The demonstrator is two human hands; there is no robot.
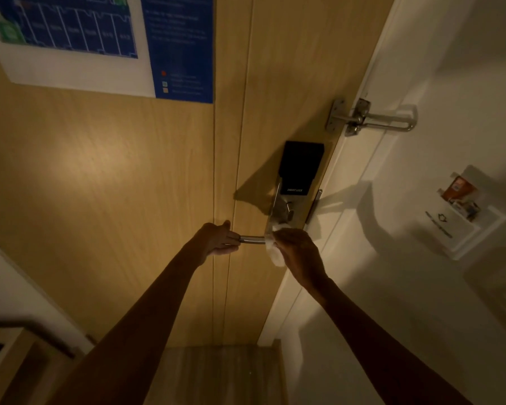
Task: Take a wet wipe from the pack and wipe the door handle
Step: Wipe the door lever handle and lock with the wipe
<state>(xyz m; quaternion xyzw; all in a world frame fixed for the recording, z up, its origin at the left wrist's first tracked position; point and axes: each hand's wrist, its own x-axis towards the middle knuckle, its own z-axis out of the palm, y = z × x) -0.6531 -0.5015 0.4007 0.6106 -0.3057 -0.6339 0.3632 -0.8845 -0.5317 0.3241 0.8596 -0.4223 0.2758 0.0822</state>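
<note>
Two hands: left hand (219,239), right hand (297,249). Two bare forearms. One door handle (251,239). One wet wipe (273,255). One wooden door (129,185). One black lock panel (301,168), marked SMART LOCK. One metal swing-bar guard (371,118). Two notices on the door: one white floor-plan sheet (70,68), one blue text panel (181,48). One white card holder (465,226) on the wall; cards in it look like two, too small to be sure.

White wipe (272,249) — on metal handle (252,239)
</note>
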